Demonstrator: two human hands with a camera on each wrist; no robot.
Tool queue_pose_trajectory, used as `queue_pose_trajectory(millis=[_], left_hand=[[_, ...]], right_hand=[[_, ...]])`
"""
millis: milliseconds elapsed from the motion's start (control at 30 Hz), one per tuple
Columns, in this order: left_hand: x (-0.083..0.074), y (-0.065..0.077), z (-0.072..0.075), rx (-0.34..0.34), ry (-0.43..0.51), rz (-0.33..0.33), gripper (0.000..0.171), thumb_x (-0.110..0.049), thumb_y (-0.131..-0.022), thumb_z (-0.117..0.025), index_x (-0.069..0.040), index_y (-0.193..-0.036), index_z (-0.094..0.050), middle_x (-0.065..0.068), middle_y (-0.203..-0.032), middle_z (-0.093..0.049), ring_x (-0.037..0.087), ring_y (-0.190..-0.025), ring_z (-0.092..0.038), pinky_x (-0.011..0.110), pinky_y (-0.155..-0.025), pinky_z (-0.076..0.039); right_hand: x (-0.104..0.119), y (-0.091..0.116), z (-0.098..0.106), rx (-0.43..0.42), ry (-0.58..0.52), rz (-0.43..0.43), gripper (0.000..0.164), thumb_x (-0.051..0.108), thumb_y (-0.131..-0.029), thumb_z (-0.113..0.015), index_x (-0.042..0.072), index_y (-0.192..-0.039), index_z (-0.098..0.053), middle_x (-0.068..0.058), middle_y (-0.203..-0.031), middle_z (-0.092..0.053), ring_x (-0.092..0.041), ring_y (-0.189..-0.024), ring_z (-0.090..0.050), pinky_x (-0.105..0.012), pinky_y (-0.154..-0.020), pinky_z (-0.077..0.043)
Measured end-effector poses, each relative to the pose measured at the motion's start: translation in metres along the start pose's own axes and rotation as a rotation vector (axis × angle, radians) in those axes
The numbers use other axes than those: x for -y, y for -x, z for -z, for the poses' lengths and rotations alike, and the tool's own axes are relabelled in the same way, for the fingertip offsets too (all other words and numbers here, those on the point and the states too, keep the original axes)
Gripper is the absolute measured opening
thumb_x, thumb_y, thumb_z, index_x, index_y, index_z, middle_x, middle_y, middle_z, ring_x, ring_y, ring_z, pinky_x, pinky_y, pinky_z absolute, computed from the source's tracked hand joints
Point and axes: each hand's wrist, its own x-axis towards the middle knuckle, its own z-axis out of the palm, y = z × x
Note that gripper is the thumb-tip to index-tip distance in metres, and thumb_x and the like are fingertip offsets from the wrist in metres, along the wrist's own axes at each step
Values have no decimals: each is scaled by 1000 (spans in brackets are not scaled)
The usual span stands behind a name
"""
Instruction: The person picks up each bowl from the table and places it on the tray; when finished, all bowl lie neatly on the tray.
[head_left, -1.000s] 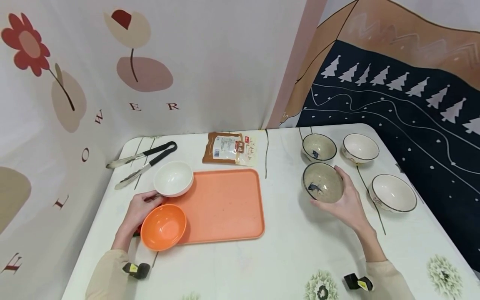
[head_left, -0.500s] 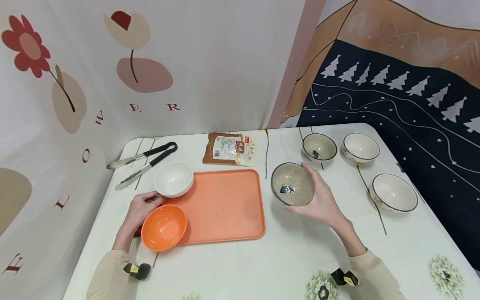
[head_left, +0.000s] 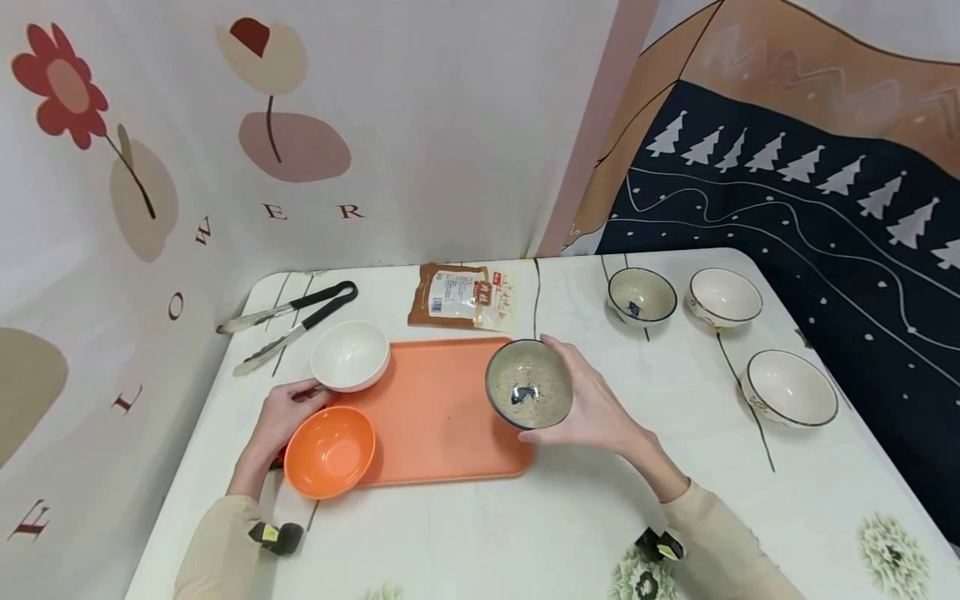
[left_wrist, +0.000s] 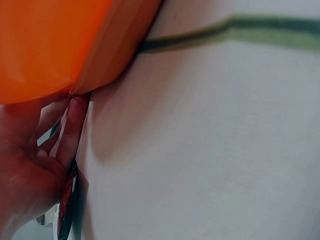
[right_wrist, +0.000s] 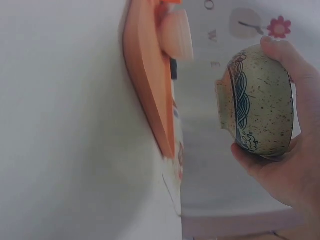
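My right hand (head_left: 592, 408) holds a speckled grey bowl (head_left: 525, 387) by its side, thumb and fingers spread around the wall. The bowl is raised over the right end of the orange tray (head_left: 442, 417); a blue fish shows inside. In the right wrist view, blue waves decorate the outside of this bowl (right_wrist: 262, 100). My left hand (head_left: 281, 421) is at the tray's left edge, between a white bowl (head_left: 350, 357) and an orange bowl (head_left: 330, 452). In the left wrist view its fingers reach under the orange bowl (left_wrist: 45, 45); whether they grip the tray, I cannot tell.
Black-handled tongs (head_left: 300, 321) lie at the back left. A brown food packet (head_left: 461, 297) is behind the tray. At the right stand a smaller grey bowl (head_left: 652, 287) and two cream bowls, one farther back (head_left: 723, 296), one nearer (head_left: 787, 387). A red packet (left_wrist: 65, 205) lies beside my left hand.
My right hand has carried the grey bowl leftward from beside the smaller grey bowl to above the tray's right end. My left hand has stayed in place.
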Motion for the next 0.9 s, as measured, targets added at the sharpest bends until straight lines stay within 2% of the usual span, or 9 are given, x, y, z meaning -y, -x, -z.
queue_pose_trajectory(millis=[100, 267, 500, 633, 733, 900], left_hand=[[-1, 0, 0, 3, -1, 2, 47, -33, -101, -59, -2, -137, -63, 22, -121, -71, 32, -111, -65, 17, -79, -50], [-1, 0, 0, 10, 0, 8, 48, -33, -101, -59, -1, -137, -62, 23, -123, -70, 34, -115, -64, 20, -82, -51], [-1, -2, 0, 11, 7, 1, 48, -32, -101, -59, -1, -138, -62, 23, -123, -70, 34, -114, -64, 14, -79, -49], [-1, -2, 0, 10, 7, 2, 49, -34, -101, -59, -1, -138, -62, 22, -124, -70, 34, -115, -64, 13, -79, -48], [-1, -1, 0, 8, 8, 4, 49, -34, -101, -59, -2, -137, -63, 22, -123, -71, 28, -111, -66, 12, -78, -49], [-1, 0, 0, 11, 5, 10, 48, -34, -101, -59, -2, -137, -63, 21, -121, -71, 10, -98, -64, 13, -76, -50]], right_hand=[[3, -4, -10, 40, -20, 24, 123, 40, -55, -97, 13, -157, -32, -8, -144, -52, -27, -124, -58, -53, -99, -51], [7, -8, -28, 107, -17, 67, 125, 44, -57, -95, 12, -158, -29, -8, -145, -51, -24, -125, -57, -51, -100, -51], [10, -10, -55, 200, -14, 122, 126, 45, -56, -96, 7, -156, -30, -9, -148, -49, -25, -129, -55, -51, -104, -49], [13, -13, -70, 263, -16, 151, 128, 46, -57, -95, 7, -158, -27, -8, -150, -45, -23, -133, -52, -50, -107, -47], [16, -16, -80, 297, -6, 170, 128, 46, -58, -95, 9, -159, -25, -6, -151, -44, -21, -136, -49, -48, -110, -45], [22, -21, -95, 342, 24, 185, 128, 47, -59, -95, 7, -159, -26, -6, -152, -45, -20, -137, -47, -47, -113, -42]])
